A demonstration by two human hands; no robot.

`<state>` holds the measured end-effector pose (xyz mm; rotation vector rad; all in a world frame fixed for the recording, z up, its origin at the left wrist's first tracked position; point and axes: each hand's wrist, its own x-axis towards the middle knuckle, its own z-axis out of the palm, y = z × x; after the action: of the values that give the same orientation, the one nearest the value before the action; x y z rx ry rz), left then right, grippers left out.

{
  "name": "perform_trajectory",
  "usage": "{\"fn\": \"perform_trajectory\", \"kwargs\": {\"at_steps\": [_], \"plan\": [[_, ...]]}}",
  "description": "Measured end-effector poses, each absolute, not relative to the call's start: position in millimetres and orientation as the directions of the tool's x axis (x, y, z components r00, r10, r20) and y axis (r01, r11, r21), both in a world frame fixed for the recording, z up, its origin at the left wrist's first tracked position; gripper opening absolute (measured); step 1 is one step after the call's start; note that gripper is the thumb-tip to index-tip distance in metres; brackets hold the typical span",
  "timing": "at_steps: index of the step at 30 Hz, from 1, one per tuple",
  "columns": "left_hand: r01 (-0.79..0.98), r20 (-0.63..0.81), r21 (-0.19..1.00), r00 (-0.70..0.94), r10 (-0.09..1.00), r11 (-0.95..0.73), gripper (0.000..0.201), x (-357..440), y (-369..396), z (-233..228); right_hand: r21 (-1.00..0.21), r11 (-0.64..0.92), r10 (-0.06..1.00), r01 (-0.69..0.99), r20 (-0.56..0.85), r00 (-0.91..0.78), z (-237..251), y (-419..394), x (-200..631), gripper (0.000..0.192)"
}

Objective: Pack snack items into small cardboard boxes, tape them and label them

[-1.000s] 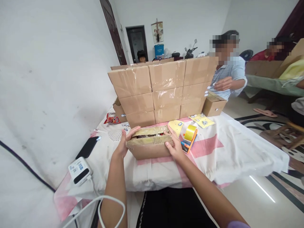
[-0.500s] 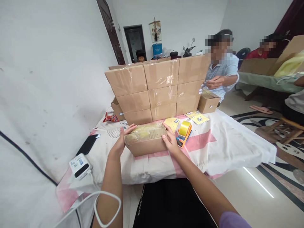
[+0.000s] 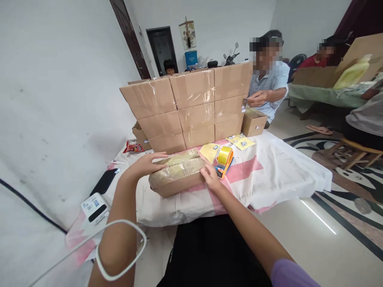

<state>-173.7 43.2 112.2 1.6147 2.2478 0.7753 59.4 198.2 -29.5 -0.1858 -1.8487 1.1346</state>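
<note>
A cardboard box (image 3: 179, 179) with clear, yellowish tape across its top lies on the cloth in front of me. My right hand (image 3: 210, 176) grips its right end, thumb on the near face. At the left end, my left hand (image 3: 146, 164) reaches over the top with fingers stretched out and apart; whether they press on the tape is hard to tell. Just right of the box, beside my right hand, stands an orange and blue tape dispenser (image 3: 229, 163) with a yellow tape roll (image 3: 224, 154).
Behind the box rises a taped stack of several cartons (image 3: 196, 111). A co-worker's hand (image 3: 257, 98) is at its right edge, above another carton (image 3: 254, 122). Yellow printed sheets (image 3: 241, 142), a red packet (image 3: 133, 146), a black phone (image 3: 104, 181) and a white device (image 3: 94, 207) lie around.
My left hand has shifted from the box's left side up over its top, fingers now extended. My right hand stays on the right end. The camera view has shifted slightly.
</note>
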Motion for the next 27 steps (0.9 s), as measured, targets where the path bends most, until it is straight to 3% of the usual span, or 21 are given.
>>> {"fn": "perform_trajectory", "kwargs": {"at_steps": [4,9,18,27], "plan": [[0.858,0.042,0.487,-0.21,0.977,0.164,0.071,-167.9,68.4,115.8,-0.744,0.575,0.52,-0.339,0.653,-0.55,-34.0,201.3,58.8,0.054],[0.854,0.108,0.514,-0.156,0.982,0.079,0.052,-157.9,76.1,107.3,-0.742,0.578,0.512,-0.339,0.653,-0.558,-34.6,202.7,56.9,0.054],[0.823,0.264,0.567,-0.166,0.95,-0.013,0.04,-154.3,69.9,91.5,-0.728,0.569,0.487,-0.382,0.673,-0.557,-33.1,206.7,56.4,0.054],[0.911,0.244,0.412,-0.141,0.96,0.029,0.034,-154.7,74.8,97.5,-0.748,0.555,0.516,-0.365,0.653,-0.554,-32.0,205.7,55.5,0.055]]}}
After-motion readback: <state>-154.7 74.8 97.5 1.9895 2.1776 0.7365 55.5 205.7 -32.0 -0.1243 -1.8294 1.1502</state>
